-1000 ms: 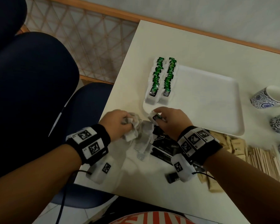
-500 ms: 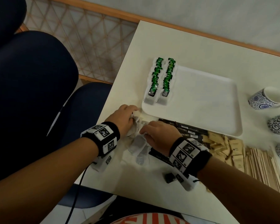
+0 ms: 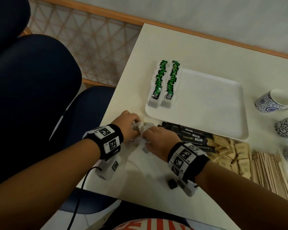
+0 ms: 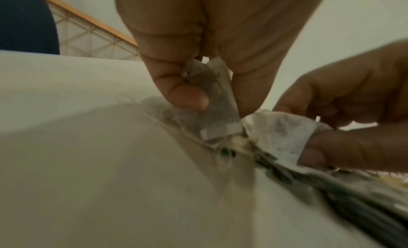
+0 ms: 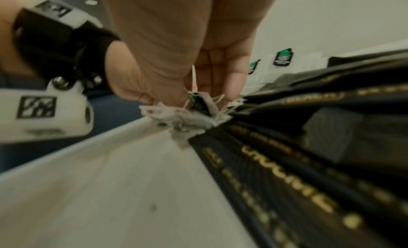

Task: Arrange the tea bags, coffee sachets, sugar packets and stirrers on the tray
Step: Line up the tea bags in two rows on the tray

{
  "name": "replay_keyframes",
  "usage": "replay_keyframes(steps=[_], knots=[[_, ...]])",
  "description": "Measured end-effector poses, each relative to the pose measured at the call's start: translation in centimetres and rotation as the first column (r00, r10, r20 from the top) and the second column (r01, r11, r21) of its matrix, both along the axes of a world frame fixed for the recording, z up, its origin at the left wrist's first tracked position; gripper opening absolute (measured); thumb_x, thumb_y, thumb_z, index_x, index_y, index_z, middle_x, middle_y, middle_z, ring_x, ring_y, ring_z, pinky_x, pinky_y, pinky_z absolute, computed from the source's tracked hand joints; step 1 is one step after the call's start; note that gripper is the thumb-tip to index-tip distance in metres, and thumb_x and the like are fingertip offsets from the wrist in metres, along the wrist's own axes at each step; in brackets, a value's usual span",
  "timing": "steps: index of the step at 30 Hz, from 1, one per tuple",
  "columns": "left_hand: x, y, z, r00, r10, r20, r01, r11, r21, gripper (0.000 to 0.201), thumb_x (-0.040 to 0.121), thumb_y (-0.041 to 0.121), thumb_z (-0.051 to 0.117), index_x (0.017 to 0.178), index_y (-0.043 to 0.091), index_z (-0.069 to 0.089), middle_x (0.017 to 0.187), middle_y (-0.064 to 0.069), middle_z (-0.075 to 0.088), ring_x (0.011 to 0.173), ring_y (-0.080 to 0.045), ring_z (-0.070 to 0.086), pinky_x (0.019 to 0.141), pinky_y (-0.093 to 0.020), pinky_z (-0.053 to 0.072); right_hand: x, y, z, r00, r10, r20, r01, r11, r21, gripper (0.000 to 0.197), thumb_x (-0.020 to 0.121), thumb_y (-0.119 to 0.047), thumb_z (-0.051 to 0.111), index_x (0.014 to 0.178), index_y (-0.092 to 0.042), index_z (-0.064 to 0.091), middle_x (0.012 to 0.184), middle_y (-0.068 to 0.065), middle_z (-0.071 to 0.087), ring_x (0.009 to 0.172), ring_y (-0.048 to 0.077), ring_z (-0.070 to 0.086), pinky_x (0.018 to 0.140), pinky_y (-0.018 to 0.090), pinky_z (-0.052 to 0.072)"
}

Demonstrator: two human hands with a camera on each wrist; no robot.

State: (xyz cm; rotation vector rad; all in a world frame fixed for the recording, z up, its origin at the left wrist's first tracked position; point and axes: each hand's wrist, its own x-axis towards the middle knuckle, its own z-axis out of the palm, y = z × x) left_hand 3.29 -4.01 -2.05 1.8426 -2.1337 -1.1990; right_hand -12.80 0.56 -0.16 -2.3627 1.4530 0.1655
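A white tray (image 3: 211,103) lies on the table with two rows of green-tagged tea bags (image 3: 165,83) along its left edge. In front of the tray's near-left corner sits a heap of loose tea bags (image 3: 144,130). My left hand (image 3: 128,125) pinches a tea bag (image 4: 218,94) between thumb and fingers. My right hand (image 3: 158,138) grips another tea bag (image 4: 280,131) from the same heap, its green tag (image 5: 197,101) showing under the fingers. Black coffee sachets (image 3: 189,136) lie right of the hands, then brown sugar packets (image 3: 229,153) and wooden stirrers (image 3: 269,171).
Three blue-patterned cups (image 3: 273,101) stand at the table's right edge. Dark blue chairs (image 3: 32,90) stand left of the table. The table's left edge (image 3: 106,113) runs just beside my left hand.
Both hands have moved closer together over the loose tea-bag heap, the right hand shifting left and down onto it. The left hand has slid forward toward the tray's corner.
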Motion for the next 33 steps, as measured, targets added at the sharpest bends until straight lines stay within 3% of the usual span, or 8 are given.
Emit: replay_keyframes(steps=[4, 8, 12, 16, 22, 26, 29, 33], knots=[[0.2, -0.5, 0.3, 0.999, -0.009, 0.031, 0.009, 1.0, 0.012, 0.024, 0.078, 0.027, 0.071, 0.098, 0.022, 0.06, 0.103, -0.002, 0.046, 0.089, -0.02, 0.054, 0.074, -0.024, 0.04, -2.1, -1.4, 1.6, 0.987, -0.117, 0.112, 0.1, 0.983, 0.154, 0.028, 0.091, -0.03, 0.051, 0.116, -0.027, 0.063, 0.108, 0.002, 0.061, 0.102, 0.021, 0.056, 0.084, 0.031, 0.045], [0.0, -0.9, 1.0, 1.0, -0.005, 0.012, 0.006, 1.0, -0.029, 0.014, 0.078, 0.026, 0.072, 0.086, 0.019, 0.063, 0.094, -0.002, 0.059, 0.083, -0.02, 0.057, 0.066, -0.024, 0.041, -3.3, -2.0, 3.1, 0.958, -0.185, 0.22, 0.153, 0.976, 0.153, 0.027, 0.09, -0.025, 0.058, 0.116, -0.025, 0.067, 0.105, 0.001, 0.067, 0.097, 0.017, 0.06, 0.081, 0.025, 0.042], [-0.4, -1.1, 2.5, 0.99, 0.071, -0.121, -0.067, 0.997, 0.037, 0.011, 0.082, 0.019, 0.065, 0.092, 0.016, 0.068, 0.086, -0.005, 0.066, 0.078, -0.024, 0.063, 0.054, -0.024, 0.05, -4.1, -2.6, 4.3, 0.891, -0.317, 0.325, 0.26, 0.943, 0.207, 0.024, 0.088, -0.029, 0.062, 0.112, -0.027, 0.068, 0.097, -0.006, 0.07, 0.085, 0.005, 0.061, 0.077, 0.015, 0.043], [-1.0, -1.5, 4.0, 0.954, 0.122, -0.272, -0.111, 0.992, 0.055, 0.012, 0.087, 0.016, 0.063, 0.098, 0.018, 0.068, 0.081, -0.001, 0.064, 0.067, -0.018, 0.06, 0.04, -0.017, 0.042, -4.4, -3.2, 5.3, 0.858, -0.343, 0.383, 0.275, 0.936, 0.221, 0.016, 0.088, -0.029, 0.063, 0.102, -0.028, 0.071, 0.077, -0.015, 0.065, 0.066, -0.004, 0.055, 0.065, 0.008, 0.04], [-2.1, -1.9, 5.0, 0.878, 0.202, -0.434, -0.121, 0.971, 0.208, 0.014, 0.088, 0.017, 0.065, 0.1, 0.024, 0.065, 0.073, 0.001, 0.059, 0.051, -0.012, 0.052, 0.038, -0.019, 0.043, -4.9, -4.3, 5.8, 0.794, -0.422, 0.437, 0.346, 0.905, 0.245, 0.011, 0.086, -0.027, 0.066, 0.096, -0.027, 0.072, 0.068, -0.01, 0.064, 0.057, 0.004, 0.053, 0.064, 0.023, 0.048], [-2.4, -2.2, 5.5, 0.86, 0.175, -0.48, -0.068, 0.97, 0.233, 0.029, 0.082, 0.005, 0.069, 0.097, 0.029, 0.064, 0.071, 0.002, 0.06, 0.057, -0.016, 0.051, 0.041, -0.021, 0.046, -5.3, -5.1, 5.7, 0.771, -0.458, 0.442, 0.384, 0.889, 0.251, 0.006, 0.086, -0.027, 0.067, 0.09, -0.029, 0.07, 0.074, -0.001, 0.07, 0.057, 0.008, 0.056, 0.063, 0.027, 0.051], [-2.5, -2.5, 5.4, 0.823, 0.22, -0.525, -0.087, 0.96, 0.266, 0.026, 0.077, 0.011, 0.077, 0.096, 0.026, 0.066, 0.077, -0.009, 0.058, 0.063, -0.023, 0.051, 0.044, -0.023, 0.044, -5.3, -5.4, 5.7, 0.762, -0.472, 0.444, 0.391, 0.881, 0.266, 0.007, 0.084, -0.024, 0.069, 0.091, -0.027, 0.07, 0.074, -0.001, 0.068, 0.061, 0.009, 0.056, 0.064, 0.026, 0.05], [-2.7, -3.1, 5.1, 0.783, 0.291, -0.55, -0.171, 0.951, 0.259, 0.01, 0.083, 0.014, 0.072, 0.089, 0.021, 0.066, 0.066, -0.002, 0.054, 0.044, -0.007, 0.047, 0.039, -0.02, 0.041, -5.5, -6.0, 5.8, 0.751, -0.493, 0.439, 0.378, 0.867, 0.325, 0.022, 0.078, -0.016, 0.075, 0.094, -0.029, 0.069, 0.079, 0.003, 0.068, 0.064, 0.011, 0.058, 0.069, 0.03, 0.054]])
